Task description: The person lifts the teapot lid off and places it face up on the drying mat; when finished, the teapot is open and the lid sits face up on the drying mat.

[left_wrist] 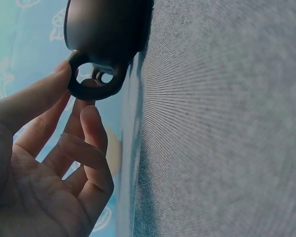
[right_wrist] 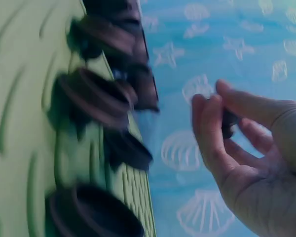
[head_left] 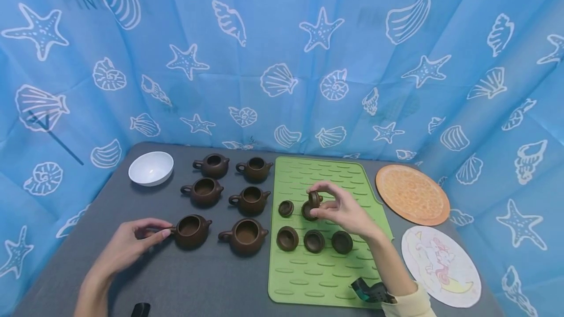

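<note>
My left hand (head_left: 128,241) pinches the ring handle of the front-left brown teapot (head_left: 192,232), between thumb and fingertips at the handle (left_wrist: 96,93) in the left wrist view. That teapot has no lid on and its spout points right. Over the green mat (head_left: 304,292), my right hand (head_left: 345,209) holds a small dark teapot lid (head_left: 315,199) by its edges, tilted on its side. Directly below it in the head view lies another lid (head_left: 307,211). Several upturned lids (head_left: 288,238) lie around it, also seen as a blurred lid (right_wrist: 93,98) in the right wrist view.
More lidless teapots (head_left: 246,236) stand in two columns left of the mat. A white bowl (head_left: 151,168) sits at the back left. To the right lie an orange round mat (head_left: 412,194) and a white round mat (head_left: 441,266) with a drawing. A blue shell-print curtain (head_left: 282,82) hangs behind.
</note>
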`<state>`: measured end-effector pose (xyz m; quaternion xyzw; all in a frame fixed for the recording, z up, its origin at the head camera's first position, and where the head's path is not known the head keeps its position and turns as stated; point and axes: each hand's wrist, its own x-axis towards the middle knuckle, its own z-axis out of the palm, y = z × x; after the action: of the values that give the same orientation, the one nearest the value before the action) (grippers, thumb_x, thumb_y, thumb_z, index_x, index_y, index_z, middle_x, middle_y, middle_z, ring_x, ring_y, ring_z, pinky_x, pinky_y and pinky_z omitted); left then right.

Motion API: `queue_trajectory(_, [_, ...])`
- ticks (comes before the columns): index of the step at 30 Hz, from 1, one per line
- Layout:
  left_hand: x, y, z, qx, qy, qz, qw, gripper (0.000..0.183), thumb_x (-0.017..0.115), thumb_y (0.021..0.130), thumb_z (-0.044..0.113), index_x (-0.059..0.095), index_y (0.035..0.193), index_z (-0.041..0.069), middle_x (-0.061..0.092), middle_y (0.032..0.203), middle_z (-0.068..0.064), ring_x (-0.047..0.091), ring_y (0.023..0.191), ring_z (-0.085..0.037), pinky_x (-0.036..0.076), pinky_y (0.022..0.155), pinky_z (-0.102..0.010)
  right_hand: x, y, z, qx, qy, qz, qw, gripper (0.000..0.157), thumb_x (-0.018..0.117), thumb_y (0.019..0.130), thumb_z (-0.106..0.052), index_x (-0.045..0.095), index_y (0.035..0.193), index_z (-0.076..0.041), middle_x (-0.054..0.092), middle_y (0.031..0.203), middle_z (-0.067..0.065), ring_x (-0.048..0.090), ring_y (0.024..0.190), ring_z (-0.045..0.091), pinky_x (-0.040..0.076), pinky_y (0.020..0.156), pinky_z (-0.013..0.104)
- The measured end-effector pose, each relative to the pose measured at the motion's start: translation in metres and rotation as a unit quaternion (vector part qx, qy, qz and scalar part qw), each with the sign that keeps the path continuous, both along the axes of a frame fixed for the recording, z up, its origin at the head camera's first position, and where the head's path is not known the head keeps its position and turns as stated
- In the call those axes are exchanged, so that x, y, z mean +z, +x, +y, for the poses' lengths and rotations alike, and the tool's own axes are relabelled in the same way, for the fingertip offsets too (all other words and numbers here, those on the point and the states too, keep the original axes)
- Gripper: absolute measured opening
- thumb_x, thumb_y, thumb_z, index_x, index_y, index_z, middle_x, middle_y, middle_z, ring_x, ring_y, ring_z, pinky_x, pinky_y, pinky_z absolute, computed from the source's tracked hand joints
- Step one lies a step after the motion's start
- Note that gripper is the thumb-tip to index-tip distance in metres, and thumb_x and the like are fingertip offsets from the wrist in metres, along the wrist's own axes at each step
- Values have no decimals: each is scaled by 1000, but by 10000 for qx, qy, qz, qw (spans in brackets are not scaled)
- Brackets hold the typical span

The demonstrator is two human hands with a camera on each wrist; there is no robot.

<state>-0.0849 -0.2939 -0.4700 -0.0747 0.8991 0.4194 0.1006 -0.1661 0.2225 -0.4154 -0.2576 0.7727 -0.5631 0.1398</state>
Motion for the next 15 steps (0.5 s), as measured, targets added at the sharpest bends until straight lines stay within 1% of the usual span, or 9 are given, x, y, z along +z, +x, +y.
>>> queue_trajectory(2, [-1, 0, 0, -2, 4, 23, 10000, 46, 74, 103, 44, 74, 135, 12, 77, 116, -6, 66, 84, -13, 53, 63, -28, -4, -4, 11, -95, 93, -1, 9999, 54, 70, 102, 2, 47, 151, 6, 50, 153, 35, 81, 94, 29, 67, 84, 48])
queue_trajectory(4, [-1, 0, 0, 5, 25, 37, 10000, 45, 74, 103, 44, 74, 135, 12, 77, 117, -6, 66, 83, -12, 53, 63, -28, -7, -6, 21, -192, 246, -140, 9994, 55, 65, 104, 4, 43, 154, 9, 48, 154, 38, 80, 101, 33, 66, 90, 50])
queue_trajectory(6, [-2, 1, 0, 6, 43, 68, 10000, 44, 75, 103, 43, 75, 134, 13, 77, 116, -6, 66, 82, -12, 53, 63, -28, -11, -9, 30, -279, 411, -305, 9983, 56, 62, 105, 5, 39, 156, 12, 48, 152, 40, 79, 105, 37, 66, 94, 49])
queue_trajectory(8, [-2, 1, -1, -3, 42, 97, 9999, 43, 75, 102, 43, 75, 133, 13, 77, 115, -5, 65, 81, -12, 52, 62, -28, -15, -11, 38, -367, 618, -432, 9965, 56, 62, 106, 4, 39, 156, 13, 49, 151, 40, 79, 108, 40, 66, 94, 46])
queue_trajectory(12, [-1, 0, 0, -10, 65, 95, 9999, 43, 75, 102, 43, 76, 133, 13, 77, 114, -5, 64, 81, -12, 52, 63, -28, -23, -14, 49, -445, 1032, -432, 9927, 55, 68, 104, 0, 45, 152, 14, 53, 148, 40, 79, 109, 41, 67, 90, 39])
queue_trajectory(15, [-1, 0, 0, -8, 78, 60, 10000, 44, 75, 103, 43, 75, 134, 12, 77, 113, -5, 65, 82, -13, 52, 63, -28, -29, -16, 53, -385, 1209, -391, 9911, 54, 71, 102, -2, 50, 149, 14, 54, 147, 41, 80, 108, 39, 67, 86, 35])
